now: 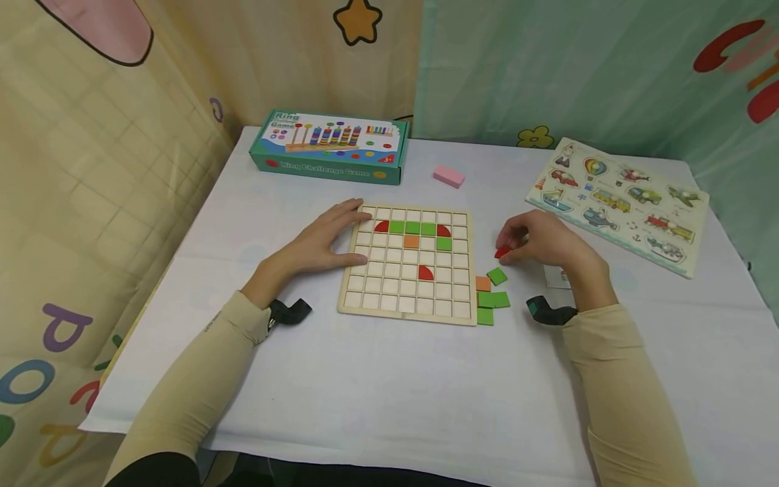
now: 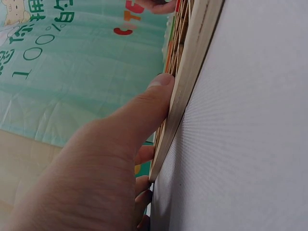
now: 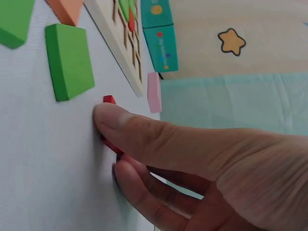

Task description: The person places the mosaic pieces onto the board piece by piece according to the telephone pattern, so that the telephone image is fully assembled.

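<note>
Red piece (image 1: 502, 253) sits pinched in the right hand (image 1: 544, 240), just right of the board (image 1: 392, 287), whose left edge the wide-spread left hand (image 1: 319, 238) touches. A loose pinch could drop it; a low sweep could scatter the green tiles (image 1: 501, 299).

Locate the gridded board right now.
In the head view, the gridded board lies near the middle of the white table, the left hand at its left edge and loose green pieces beside its right edge.

One grid (image 1: 414, 316), eight green tiles (image 1: 412, 228), four red tiles (image 1: 425, 273), two orange tiles (image 1: 411, 241), two hands (image 1: 315, 241)
</note>
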The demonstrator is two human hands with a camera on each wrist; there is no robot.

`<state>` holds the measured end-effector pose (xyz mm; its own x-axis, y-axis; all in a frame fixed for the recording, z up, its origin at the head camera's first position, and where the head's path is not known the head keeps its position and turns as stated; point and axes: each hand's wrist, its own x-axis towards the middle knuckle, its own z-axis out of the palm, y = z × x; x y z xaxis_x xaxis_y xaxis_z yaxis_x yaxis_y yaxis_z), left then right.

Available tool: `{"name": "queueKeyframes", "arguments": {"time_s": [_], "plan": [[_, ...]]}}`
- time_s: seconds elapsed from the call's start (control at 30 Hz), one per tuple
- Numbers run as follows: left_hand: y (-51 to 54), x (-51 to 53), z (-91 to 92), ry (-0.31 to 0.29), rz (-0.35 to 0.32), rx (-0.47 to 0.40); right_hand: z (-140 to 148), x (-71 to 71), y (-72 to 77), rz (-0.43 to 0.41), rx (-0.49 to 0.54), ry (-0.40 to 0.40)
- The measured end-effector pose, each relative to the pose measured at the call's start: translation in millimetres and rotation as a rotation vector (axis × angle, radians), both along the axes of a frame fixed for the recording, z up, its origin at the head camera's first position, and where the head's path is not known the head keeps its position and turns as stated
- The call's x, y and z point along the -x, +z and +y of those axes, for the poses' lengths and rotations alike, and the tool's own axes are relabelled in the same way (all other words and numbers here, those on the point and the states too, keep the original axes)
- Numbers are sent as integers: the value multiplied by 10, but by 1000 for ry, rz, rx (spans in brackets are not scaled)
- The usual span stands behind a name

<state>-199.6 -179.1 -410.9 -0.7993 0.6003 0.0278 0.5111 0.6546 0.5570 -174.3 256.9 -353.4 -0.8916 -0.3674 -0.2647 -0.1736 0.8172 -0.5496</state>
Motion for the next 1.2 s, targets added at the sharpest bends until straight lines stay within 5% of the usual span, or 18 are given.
{"name": "queueKeyframes", "arguments": {"time_s": [0.2, 0.73, 1.2], "plan": [[-9, 14, -8, -5, 4, -2, -55, 0, -8, 41, 24, -26], [-25, 27, -9, -5, -3, 8, -69, 1, -59, -17, 40, -55], [-19, 24, -5, 1, -2, 6, -383, -54, 32, 124, 179, -64]]}}
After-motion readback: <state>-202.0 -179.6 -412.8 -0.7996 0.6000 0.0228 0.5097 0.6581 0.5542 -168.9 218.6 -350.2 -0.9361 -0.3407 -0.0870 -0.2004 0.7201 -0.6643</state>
